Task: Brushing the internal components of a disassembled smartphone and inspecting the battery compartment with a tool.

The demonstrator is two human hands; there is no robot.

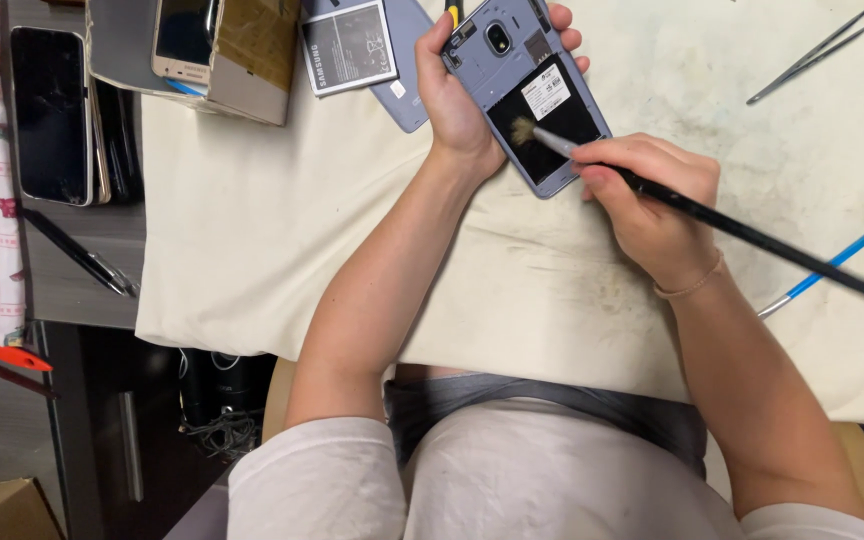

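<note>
Right hand fingers pinch a black brush over the left-held grey phone's white label.

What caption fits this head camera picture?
Left hand holds an opened phone while right hand brushes its battery bay with a brush.

Small phone-repair workshop, judged from clutter. Counter covered by stained cream cloth. Opened phone gripped in left hand, back cover removed. Loose battery lain just left of that hand. More phones stacked further left, beside cardboard box. Metal tweezers laid up and right of right hand. Tangled cables seen below counter.
</note>
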